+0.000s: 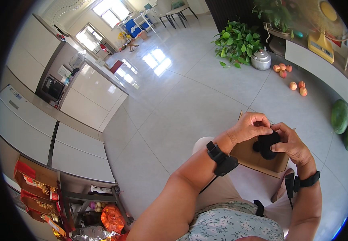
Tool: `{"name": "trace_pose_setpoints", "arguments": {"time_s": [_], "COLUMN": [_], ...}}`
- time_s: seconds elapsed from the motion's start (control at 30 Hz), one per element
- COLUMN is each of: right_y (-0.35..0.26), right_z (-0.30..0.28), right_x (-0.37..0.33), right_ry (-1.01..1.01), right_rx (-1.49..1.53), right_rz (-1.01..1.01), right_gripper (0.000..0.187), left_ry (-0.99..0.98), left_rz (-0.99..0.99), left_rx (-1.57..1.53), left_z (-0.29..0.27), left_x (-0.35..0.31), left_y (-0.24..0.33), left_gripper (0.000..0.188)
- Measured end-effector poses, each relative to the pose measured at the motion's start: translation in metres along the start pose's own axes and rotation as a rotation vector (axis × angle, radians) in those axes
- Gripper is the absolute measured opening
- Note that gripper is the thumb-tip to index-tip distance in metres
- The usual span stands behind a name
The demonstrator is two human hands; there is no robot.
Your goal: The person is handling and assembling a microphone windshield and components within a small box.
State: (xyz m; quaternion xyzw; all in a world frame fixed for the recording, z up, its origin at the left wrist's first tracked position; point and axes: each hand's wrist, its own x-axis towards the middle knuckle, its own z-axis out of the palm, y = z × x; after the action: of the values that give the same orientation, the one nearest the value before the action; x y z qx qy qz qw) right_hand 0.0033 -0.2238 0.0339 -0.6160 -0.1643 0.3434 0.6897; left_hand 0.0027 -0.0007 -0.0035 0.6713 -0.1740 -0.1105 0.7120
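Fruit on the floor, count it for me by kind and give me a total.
Peaches: 6, in two loose groups of 3 near the metal kettle.
Green melons: 2, lying side by side.
Total: 8 pieces of fruit.

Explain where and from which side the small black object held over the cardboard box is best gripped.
Judging by its pose, the black object is best pinched at its rounded outer edges, from both sides. The left hand already pinches its upper left, the right hand its right edge, above the cardboard box. What the object is cannot be told.
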Motion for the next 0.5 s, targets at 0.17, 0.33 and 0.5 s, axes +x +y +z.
{"name": "trace_pose_setpoints", "arguments": {"time_s": [0.17,0.33,0.5], "right_y": [0.004,0.001,-0.010], "right_z": [-0.003,0.000,0.007], "right_x": [0.002,0.000,-0.003], "right_ry": [-0.038,-0.062,-0.041], "right_rx": [0.089,0.368,0.451], "right_rz": [0.012,-0.007,-0.106], "right_gripper": [0.052,0.058,0.065], "left_ry": [0.024,0.076,0.088], "left_rz": [-0.039,-0.002,-0.005], "left_rx": [-0.030,-0.097,-0.174], "left_z": [0.001,0.002,0.001], "left_x": [0.002,0.005,0.003], "left_y": [0.002,-0.001,0.001], "left_gripper": [0.010,0.010,0.014]}}
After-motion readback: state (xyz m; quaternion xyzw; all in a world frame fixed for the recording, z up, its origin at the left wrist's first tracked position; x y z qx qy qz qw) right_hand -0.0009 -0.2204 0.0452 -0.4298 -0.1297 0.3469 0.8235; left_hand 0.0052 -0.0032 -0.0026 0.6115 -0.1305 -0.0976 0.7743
